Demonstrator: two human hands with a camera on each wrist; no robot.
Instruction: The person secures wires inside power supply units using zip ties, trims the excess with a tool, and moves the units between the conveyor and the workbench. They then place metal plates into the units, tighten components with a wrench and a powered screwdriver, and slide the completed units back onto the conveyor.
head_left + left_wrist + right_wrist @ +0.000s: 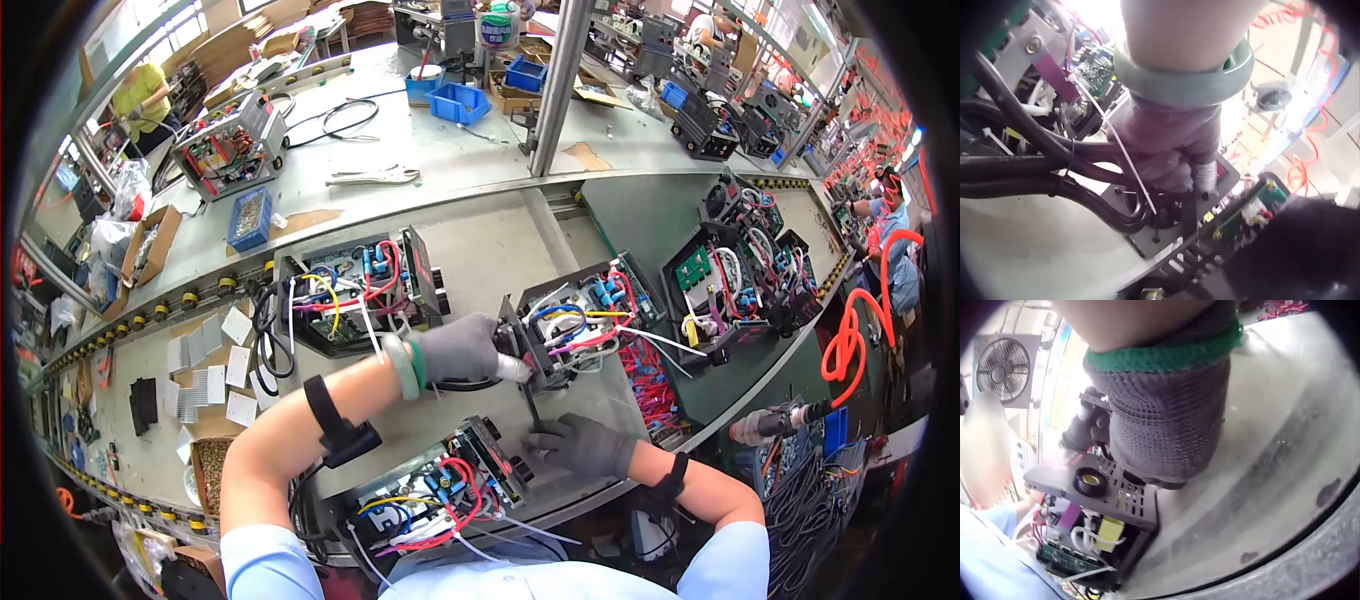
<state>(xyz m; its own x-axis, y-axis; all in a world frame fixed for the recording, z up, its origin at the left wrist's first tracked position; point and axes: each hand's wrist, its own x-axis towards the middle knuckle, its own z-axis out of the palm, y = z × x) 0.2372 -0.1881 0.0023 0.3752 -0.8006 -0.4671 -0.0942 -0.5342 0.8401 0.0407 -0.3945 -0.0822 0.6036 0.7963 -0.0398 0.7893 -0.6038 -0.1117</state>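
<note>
In a grey glove, the left hand [465, 350] [1166, 147] curls its fingers at the black end panel [522, 345] [1147, 240] of an uncovered electrical unit [590, 315]. Black cables [1019, 169] run to that panel beside the fingers. The right hand [585, 446] [1160, 419], also gloved, pinches the lower end of a thin black rod-like piece [530, 402], which reaches up to the panel near the left fingertips. Whether it is a cable or a tool I cannot tell. The right fingertips are mostly hidden in the right wrist view.
Similar open units stand at the left [360, 290], nearest the body [450, 495] and at the right [735, 280]. Locking pliers [375, 176] and blue bins [458, 103] lie on the rear bench [440, 150]. A red coiled hose [848, 335] hangs at the right.
</note>
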